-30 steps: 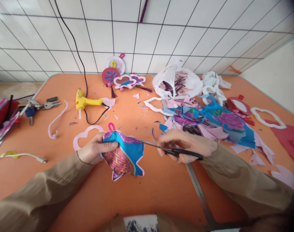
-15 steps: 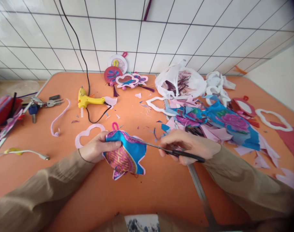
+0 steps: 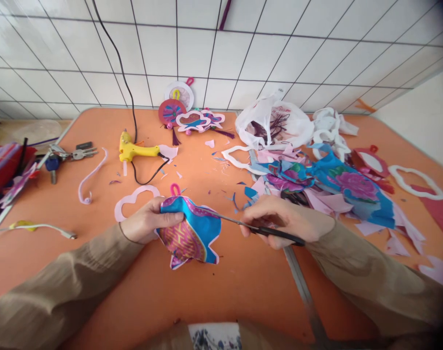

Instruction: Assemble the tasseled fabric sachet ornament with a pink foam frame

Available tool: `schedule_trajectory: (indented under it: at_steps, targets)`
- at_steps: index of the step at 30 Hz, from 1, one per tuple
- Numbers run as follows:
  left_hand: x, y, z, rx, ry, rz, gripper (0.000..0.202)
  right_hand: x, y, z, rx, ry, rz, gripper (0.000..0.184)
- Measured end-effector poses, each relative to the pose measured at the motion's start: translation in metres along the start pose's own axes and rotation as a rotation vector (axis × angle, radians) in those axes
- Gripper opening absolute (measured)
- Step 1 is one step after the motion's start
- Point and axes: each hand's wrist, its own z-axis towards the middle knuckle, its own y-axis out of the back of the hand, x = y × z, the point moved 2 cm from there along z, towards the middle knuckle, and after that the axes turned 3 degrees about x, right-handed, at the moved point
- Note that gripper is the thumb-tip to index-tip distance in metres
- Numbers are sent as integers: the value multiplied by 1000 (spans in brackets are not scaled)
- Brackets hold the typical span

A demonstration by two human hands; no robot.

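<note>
My left hand [image 3: 146, 221] is closed on a patterned fabric piece [image 3: 190, 231], blue, purple and gold with a scalloped pink edge. Its thumb presses on the front while the other fingers are hidden behind. A pink loop [image 3: 175, 189] sticks up from the top of the piece. My right hand [image 3: 275, 218] grips a pair of black-handled scissors [image 3: 259, 230], whose blades point left and meet the upper right part of the fabric. How far the blades are apart I cannot tell. Just behind my left hand lies a pink cloud-shaped frame [image 3: 123, 206].
A yellow glue gun [image 3: 139, 151] with a black cord lies behind my left hand. Finished-looking ornaments [image 3: 172, 113] lean by the tiled wall. Farther right are a white plastic bag [image 3: 254, 116] and blue floral fabric [image 3: 356, 182] over pink scraps. Keys [image 3: 82, 153] rest at left.
The view has shifted slightly, so the background sits a little to the right. Both hands, the fabric piece and the scissors keep nearly the same position.
</note>
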Motion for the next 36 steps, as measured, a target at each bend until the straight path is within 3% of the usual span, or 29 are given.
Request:
schedule_trajectory:
  at_steps: [9, 23, 29, 36]
  targets:
    - [8, 6, 2, -10, -23, -6, 14, 3, 0, 1, -1, 7, -67, 28]
    - [5, -6, -2, -74, 28, 2, 14, 4, -1, 3, 33, -15, -27, 33]
    - [6, -13, -1, -49, 53, -47, 22, -1, -3, 6, 1, -8, 10, 27]
    - [8, -17, -2, -148, 122, -95, 31, -13, -6, 8, 30, -77, 142, 28]
